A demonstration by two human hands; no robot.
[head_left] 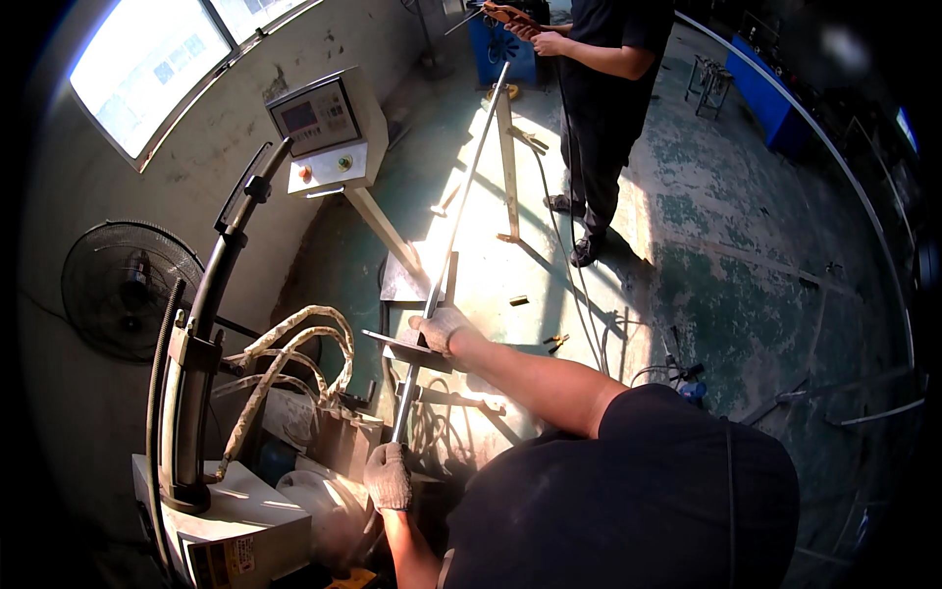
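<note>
A long, thin metal tube [465,188] slants from low in the middle of the view up toward the far side. My left hand [389,477], in a knitted work glove, is closed around its near end. Farther up, my gloved right hand [444,329] grips the same tube, with my arm reaching across from the right. Just below the right hand, the tube passes by a dark flat metal plate [416,354]; how the two meet cannot be made out. A post [508,162] stands near the tube's far end.
A control box [316,126] with screen and buttons stands at left, near a black fan [131,287]. Closer are a black cylinder [201,383] and hoses [285,358]. A co-worker [603,108] holds an orange clamp-like tool [508,14]; cables [554,211] trail across the floor.
</note>
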